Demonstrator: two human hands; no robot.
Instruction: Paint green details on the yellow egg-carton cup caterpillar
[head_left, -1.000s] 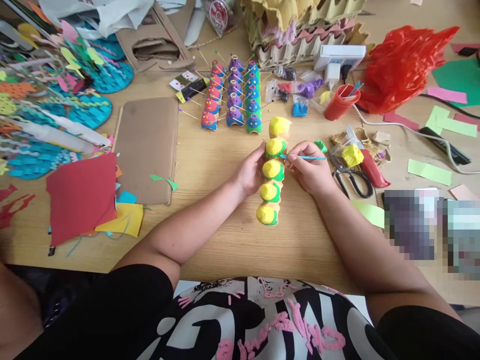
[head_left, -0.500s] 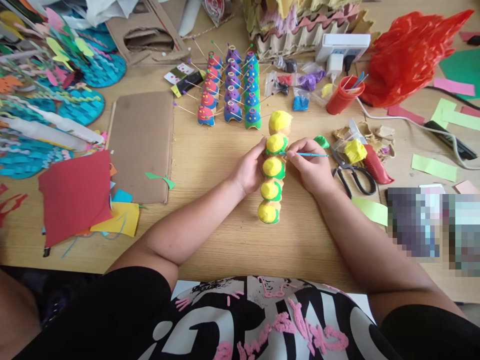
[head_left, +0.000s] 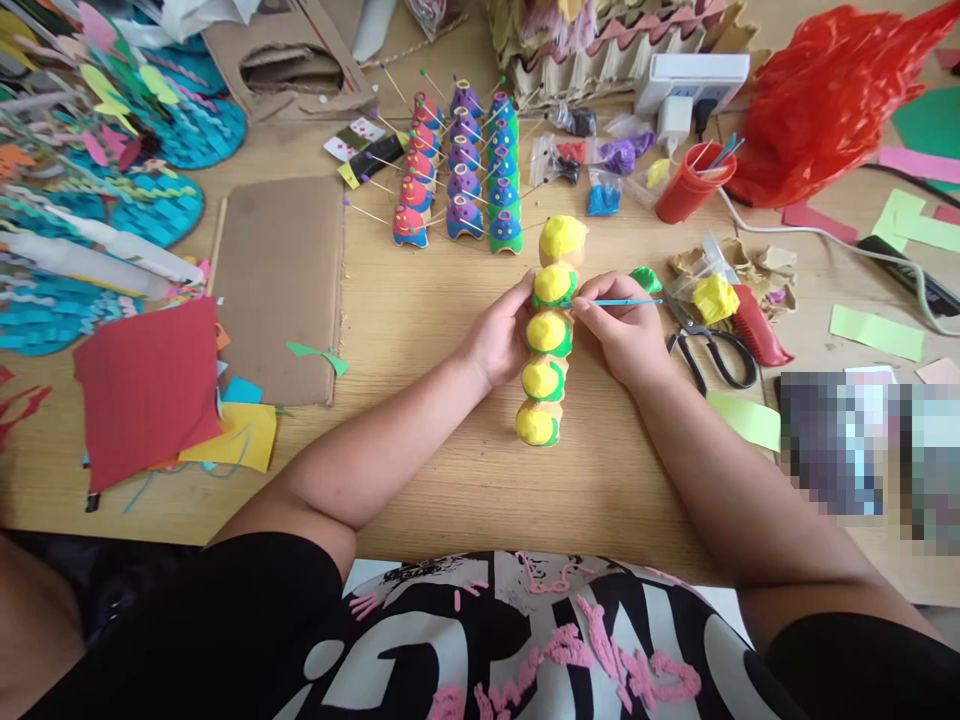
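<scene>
A strip of egg-carton cups (head_left: 545, 379) with yellow tops and green along the lower edges lies lengthwise before me. My left hand (head_left: 501, 335) grips its left side near the second cup from the far end; some fingers are hidden behind the strip. Pinched in my right hand (head_left: 621, 328) is a thin blue stick (head_left: 626, 301), its tip at the green edge of that same cup. The farthest cup shows yellow on top and bare carton below. A lump of green clay (head_left: 645, 280) sits just beyond my right hand.
Three finished-looking caterpillars (head_left: 465, 165) with pins stand behind the strip. Scissors (head_left: 712, 345), yellow clay (head_left: 715, 298) and a red cup of sticks (head_left: 690, 188) are on the right. Cardboard (head_left: 277, 290) and red paper (head_left: 150, 390) lie left.
The blue stick has tilted slightly nearer level at the second cup's green edge. Both hands keep nearly the same place, and the view has shifted a little.
</scene>
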